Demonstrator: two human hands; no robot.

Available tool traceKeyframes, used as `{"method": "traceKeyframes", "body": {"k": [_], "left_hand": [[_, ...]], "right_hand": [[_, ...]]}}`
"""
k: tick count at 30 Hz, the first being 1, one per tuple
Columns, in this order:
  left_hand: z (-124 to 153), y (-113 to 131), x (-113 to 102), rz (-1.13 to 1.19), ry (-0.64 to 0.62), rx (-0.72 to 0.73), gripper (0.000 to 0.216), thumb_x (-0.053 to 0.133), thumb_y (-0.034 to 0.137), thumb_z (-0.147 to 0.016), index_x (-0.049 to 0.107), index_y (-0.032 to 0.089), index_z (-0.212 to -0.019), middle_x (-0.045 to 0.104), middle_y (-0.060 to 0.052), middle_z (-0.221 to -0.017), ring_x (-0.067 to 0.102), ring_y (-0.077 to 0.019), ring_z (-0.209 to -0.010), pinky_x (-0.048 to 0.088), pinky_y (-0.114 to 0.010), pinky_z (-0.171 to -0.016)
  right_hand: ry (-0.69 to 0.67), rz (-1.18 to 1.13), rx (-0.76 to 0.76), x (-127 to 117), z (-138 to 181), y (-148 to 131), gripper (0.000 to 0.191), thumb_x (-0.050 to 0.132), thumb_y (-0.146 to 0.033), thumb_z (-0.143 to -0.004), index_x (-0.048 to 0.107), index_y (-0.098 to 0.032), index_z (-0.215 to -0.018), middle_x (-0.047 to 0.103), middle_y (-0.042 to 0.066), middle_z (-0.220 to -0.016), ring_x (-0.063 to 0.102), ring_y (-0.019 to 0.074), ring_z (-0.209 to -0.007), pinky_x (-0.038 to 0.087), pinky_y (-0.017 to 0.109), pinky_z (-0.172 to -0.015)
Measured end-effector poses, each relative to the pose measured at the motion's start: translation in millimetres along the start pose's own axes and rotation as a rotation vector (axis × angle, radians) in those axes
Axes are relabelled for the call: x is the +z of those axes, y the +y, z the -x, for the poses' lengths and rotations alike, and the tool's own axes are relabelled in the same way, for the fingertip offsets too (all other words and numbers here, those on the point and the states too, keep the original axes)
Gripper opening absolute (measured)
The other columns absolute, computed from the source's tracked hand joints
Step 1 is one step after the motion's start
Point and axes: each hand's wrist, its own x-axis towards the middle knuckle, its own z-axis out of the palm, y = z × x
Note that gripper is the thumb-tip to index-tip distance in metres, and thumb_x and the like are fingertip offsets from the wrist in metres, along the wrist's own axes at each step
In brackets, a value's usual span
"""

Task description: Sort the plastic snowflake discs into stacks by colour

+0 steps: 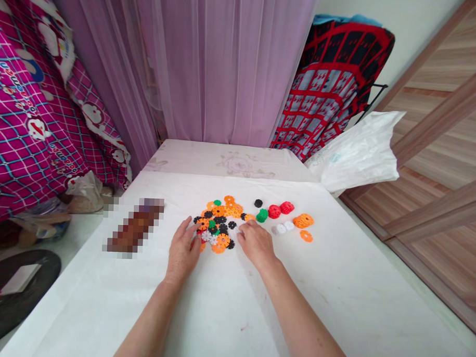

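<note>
- Discs (220,219) heaped beside left hand (183,248), its fingers apart.
- Right hand (258,244): hidden grip, I can't tell.
- I'd pinch discs singly, pressing lightly.

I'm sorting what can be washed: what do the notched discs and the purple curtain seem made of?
Notched discs: probably smooth plastic, judging by their even, bright colours and crisp notches. Purple curtain: apparently matte fabric, hanging in soft vertical folds; fibre unclear.

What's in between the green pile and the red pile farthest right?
Another red pile sits between the green pile and the rightmost red pile in the head view.
</note>
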Motion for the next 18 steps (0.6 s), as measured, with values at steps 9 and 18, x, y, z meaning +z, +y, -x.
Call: {"method": "traceKeyframes", "body": {"k": [9,18], "left_hand": [[-2.5,-6.3,-1.1,-0.078,0.007,0.043,0.032,0.048,0.030,-0.085,0.070,0.021,-0.107,0.057,-0.012,-0.135,0.054,-0.0283,-0.123,0.045,-0.047,-0.104],[-2.2,-4.4,-2.6,-0.071,-0.009,0.006,0.033,0.047,0.032,-0.086,0.069,0.024,-0.109,0.056,-0.008,-0.136,0.052,-0.0272,-0.126,0.044,-0.046,-0.106]], "right_hand": [[-0.063,-0.053,0.052,0.2,-4.0,-7.3,0.026,0.050,-0.029,-0.087,0.063,-0.022,-0.108,0.061,0.008,-0.113,0.063,0.0186,-0.094,0.043,0.027,-0.073],[0.103,-0.142,0.081,-0.5,43.7,28.6,0.020,0.052,-0.027,-0.087,0.063,-0.025,-0.105,0.066,0.002,-0.105,0.062,0.0134,-0.083,0.039,0.023,-0.070]]}}
